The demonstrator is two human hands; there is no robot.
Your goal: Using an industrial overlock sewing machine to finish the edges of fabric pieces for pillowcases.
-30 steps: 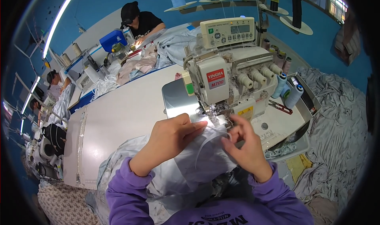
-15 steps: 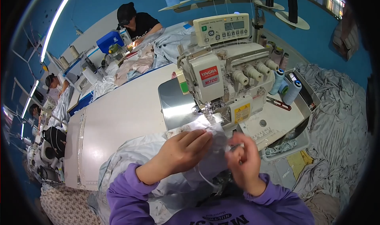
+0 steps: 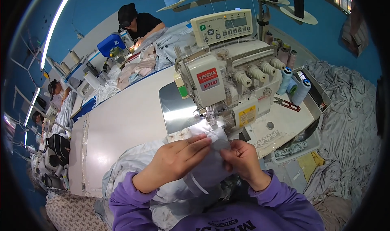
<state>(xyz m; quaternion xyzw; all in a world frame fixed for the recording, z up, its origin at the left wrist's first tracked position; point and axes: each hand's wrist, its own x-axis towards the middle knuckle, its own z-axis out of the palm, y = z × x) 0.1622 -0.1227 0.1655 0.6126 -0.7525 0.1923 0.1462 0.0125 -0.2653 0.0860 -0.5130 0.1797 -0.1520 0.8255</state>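
A pale grey-white fabric piece (image 3: 213, 164) lies bunched over the table's front edge, its upper edge by the needle area of a white overlock sewing machine (image 3: 209, 84). My left hand (image 3: 176, 155) rests on this fabric, fingers stretched flat and side by side, fingertips a little below the needle area; its thumb is hidden. At the fabric's right edge, my right hand (image 3: 243, 160) is closed in a pinch on the cloth. A narrow white strip (image 3: 199, 184) hangs on the fabric between my wrists.
Red-handled thread snips (image 3: 287, 104) and blue thread cones (image 3: 301, 94) sit right of the machine. A shiny metal plate (image 3: 176, 109) is set into the table (image 3: 118, 125). Heaped grey fabric (image 3: 345, 129) lies far right. Another person (image 3: 140, 25) works at a machine behind.
My right hand has come in leftward and down onto the fabric edge, its fingers now closed on it. My left hand has shifted slightly left on the cloth. The white strip lies straighter.
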